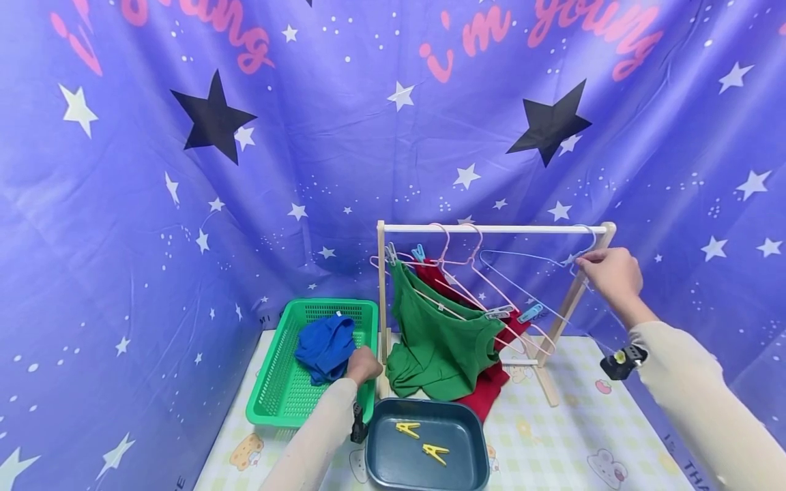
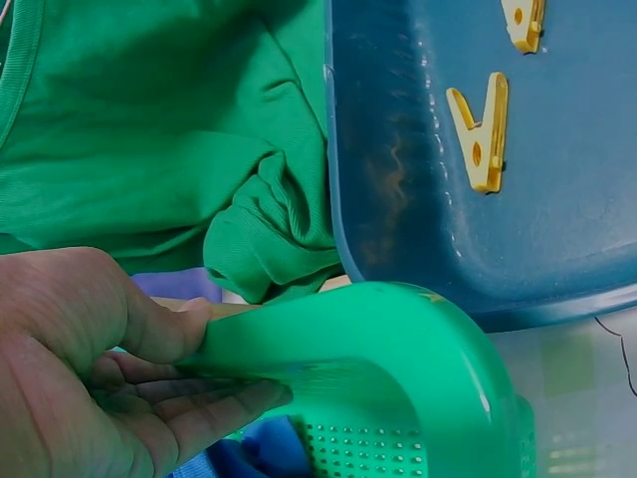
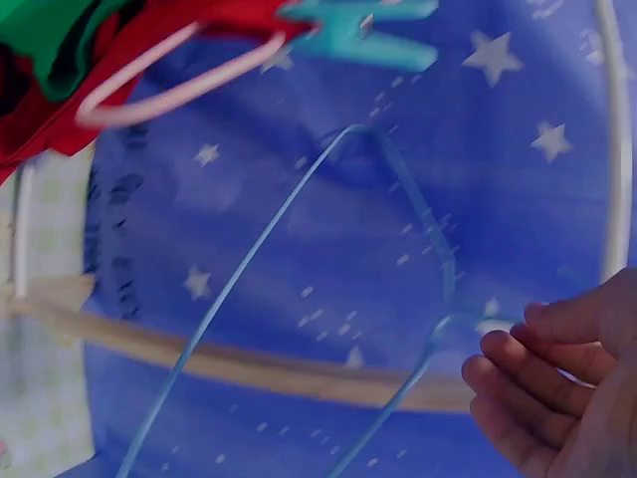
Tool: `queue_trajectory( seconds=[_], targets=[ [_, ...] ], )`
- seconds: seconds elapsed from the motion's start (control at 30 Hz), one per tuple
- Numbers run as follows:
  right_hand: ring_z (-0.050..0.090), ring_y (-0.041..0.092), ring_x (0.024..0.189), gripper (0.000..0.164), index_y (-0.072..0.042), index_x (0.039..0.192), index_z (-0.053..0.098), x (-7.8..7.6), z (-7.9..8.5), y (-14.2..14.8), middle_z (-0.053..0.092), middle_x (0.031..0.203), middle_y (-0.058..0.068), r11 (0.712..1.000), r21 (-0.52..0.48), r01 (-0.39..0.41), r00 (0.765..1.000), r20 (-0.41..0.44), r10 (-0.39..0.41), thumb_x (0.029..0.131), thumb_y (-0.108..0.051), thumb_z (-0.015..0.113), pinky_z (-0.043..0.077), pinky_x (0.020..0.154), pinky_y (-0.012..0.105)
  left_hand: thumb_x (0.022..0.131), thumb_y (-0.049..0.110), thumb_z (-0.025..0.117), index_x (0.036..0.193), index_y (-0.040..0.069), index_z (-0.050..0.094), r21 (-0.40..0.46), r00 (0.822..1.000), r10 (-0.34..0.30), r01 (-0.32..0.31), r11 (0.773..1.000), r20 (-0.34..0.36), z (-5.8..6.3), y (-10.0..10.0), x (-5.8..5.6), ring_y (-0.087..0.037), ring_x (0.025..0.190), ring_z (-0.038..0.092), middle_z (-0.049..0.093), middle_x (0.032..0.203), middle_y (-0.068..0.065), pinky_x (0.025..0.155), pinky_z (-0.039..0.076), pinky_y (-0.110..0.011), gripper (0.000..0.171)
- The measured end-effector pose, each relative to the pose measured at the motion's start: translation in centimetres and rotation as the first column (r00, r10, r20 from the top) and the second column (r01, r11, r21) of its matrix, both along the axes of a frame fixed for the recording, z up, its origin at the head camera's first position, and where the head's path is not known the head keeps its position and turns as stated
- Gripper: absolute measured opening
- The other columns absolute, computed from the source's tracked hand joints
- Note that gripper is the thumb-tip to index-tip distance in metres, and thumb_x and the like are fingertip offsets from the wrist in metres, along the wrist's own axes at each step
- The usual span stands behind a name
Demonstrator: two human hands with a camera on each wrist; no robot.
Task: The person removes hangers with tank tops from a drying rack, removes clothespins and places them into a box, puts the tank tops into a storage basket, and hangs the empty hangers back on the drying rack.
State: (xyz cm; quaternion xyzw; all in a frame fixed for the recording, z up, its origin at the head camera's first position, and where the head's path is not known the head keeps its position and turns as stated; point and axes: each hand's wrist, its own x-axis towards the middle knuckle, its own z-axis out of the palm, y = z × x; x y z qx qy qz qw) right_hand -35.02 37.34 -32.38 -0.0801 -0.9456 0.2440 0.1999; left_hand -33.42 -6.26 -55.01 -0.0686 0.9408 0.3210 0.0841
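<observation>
Two hands, both occupied: R hand [image 1: 614, 276] at rack [image 1: 528, 230] right end, L hand [image 1: 364, 365] just off rack's left post. R grip = thumb + fingertips pinching blue hanger [image 3: 418, 204] by its neck, near the hook. Hanger is bare, on rack's right side next to pink hangers [image 3: 184, 93]. Hook looks to be up at rack's rail, but can't tell from here if it's fully seated. L grip = thumb outside, fingers inside, clasping rim of green basket [image 1: 270, 382], left of rack. Blue cloth [image 1: 322, 344] lies bunched in there, so also left of rack, close to L fingers; can't tell if they touch it. Green garment [image 1: 442, 348] hangs pegged on rack, red garment [image 1: 488, 395] behind it. Dark tray [image 1: 399, 460] in front of rack, w/ 2 yellow pegs [image 2: 485, 139]. To do this well, imo: keep R pinch at the neck, light but firm, so the thin wire doesn't twist; hold hook square to rack's rail, don't knock the right post. Watch hanger's lower part vs blue peg [image 1: 531, 313] + pink wires on rack: they cross in head view, could snag. L hand: steady only, don't tip basket.
</observation>
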Motion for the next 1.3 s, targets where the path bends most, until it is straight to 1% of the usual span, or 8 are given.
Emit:
queue_trajectory(
  seconds=[0.13,0.23,0.37,0.43,0.53,0.7,0.93,1.3],
  targets=[
    [0.069,0.008,0.069,0.04,0.003,0.114,0.074,1.2,1.7,-1.7,0.071,0.062,-0.017,0.991,-0.129,-0.017,0.998,-0.066,0.008,0.098,-0.032,0.065,0.045,0.058,0.023,0.081,-0.004,0.066,0.057,0.016,0.035,-0.007,1.0,0.006,-0.006,1.0,0.007,0.1,0.1,0.0,-0.02,0.059,0.044,0.048,0.064,-0.006,0.05,0.034,-0.029,0.043],
    [0.059,-0.015,0.056,0.024,-0.004,0.103,0.079,2.0,3.2,-3.2,0.055,0.054,-0.038,0.936,-0.319,-0.151,0.984,-0.141,0.111,0.098,-0.024,0.066,0.048,0.057,0.011,0.082,-0.003,0.066,0.057,0.015,0.038,-0.022,1.0,0.011,-0.011,1.0,0.008,0.1,0.2,-0.1,-0.021,0.06,0.045,0.051,0.066,-0.007,0.051,0.034,-0.029,0.041],
    [0.068,-0.007,0.059,0.024,-0.029,0.084,0.076,2.7,4.6,-5.2,0.068,0.062,-0.024,0.798,-0.496,-0.343,0.938,-0.218,0.268,0.097,-0.011,0.068,0.053,0.055,0.012,0.083,-0.002,0.067,0.057,0.014,0.04,-0.023,1.0,0.014,-0.013,1.0,0.008,0.0,0.2,-0.2,-0.021,0.06,0.045,0.052,0.067,-0.007,0.051,0.034,-0.029,0.04],
    [0.07,-0.004,0.061,0.027,-0.031,0.081,0.075,2.8,5.0,-6.3,0.07,0.064,-0.022,0.763,-0.516,-0.389,0.921,-0.205,0.331,0.097,-0.01,0.068,0.054,0.056,0.013,0.083,-0.001,0.068,0.057,0.014,0.041,-0.021,1.0,0.011,-0.011,1.0,0.005,-0.1,0.2,-0.3,-0.021,0.06,0.045,0.052,0.067,-0.007,0.051,0.034,-0.029,0.04],
    [0.07,-0.003,0.064,0.01,-0.012,0.097,0.079,2.9,5.0,-8.2,0.071,0.066,-0.022,0.763,-0.493,-0.418,0.904,-0.141,0.404,0.097,-0.012,0.068,0.056,0.06,0.016,0.083,-0.001,0.068,0.057,0.015,0.04,-0.022,1.0,0.004,-0.004,1.0,0.002,-0.3,0.1,-0.4,-0.021,0.06,0.045,0.051,0.066,-0.007,0.051,0.034,-0.029,0.042],
    [0.07,-0.001,0.067,0.039,0.017,0.12,0.064,2.4,4.4,-11.0,0.075,0.074,-0.013,0.782,-0.438,-0.443,0.879,-0.039,0.475,0.098,-0.014,0.068,0.058,0.066,0.018,0.083,-0.001,0.067,0.056,0.016,0.036,-0.022,1.0,-0.002,0.002,1.0,0.005,-0.4,0.1,-0.4,-0.02,0.058,0.045,0.049,0.063,-0.005,0.051,0.034,-0.029,0.045],
    [0.071,0.002,0.067,0.034,0.013,0.117,0.069,0.6,2.8,-14.2,0.078,0.094,0.019,0.809,-0.41,-0.42,0.876,0.05,0.48,0.098,-0.015,0.068,0.057,0.064,0.018,0.082,-0.005,0.062,0.054,0.017,0.03,0.002,1.0,0.012,-0.012,1.0,0.025,0.1,0.3,-0.1,-0.018,0.052,0.038,0.033,0.055,0.0,0.047,0.031,-0.028,0.048],
    [0.075,0.017,0.086,0.03,0.006,0.119,0.071,-1.6,0.5,-17.4,0.075,0.11,0.023,0.854,-0.298,-0.427,0.862,0.149,0.484,0.095,-0.011,0.069,0.059,0.076,0.029,0.082,-0.006,0.065,0.056,0.017,0.032,0.0,1.0,0.022,-0.022,1.0,0.022,-0.1,0.3,-0.3,-0.018,0.054,0.039,0.038,0.057,-0.002,0.048,0.03,-0.028,0.047]
  ],
)
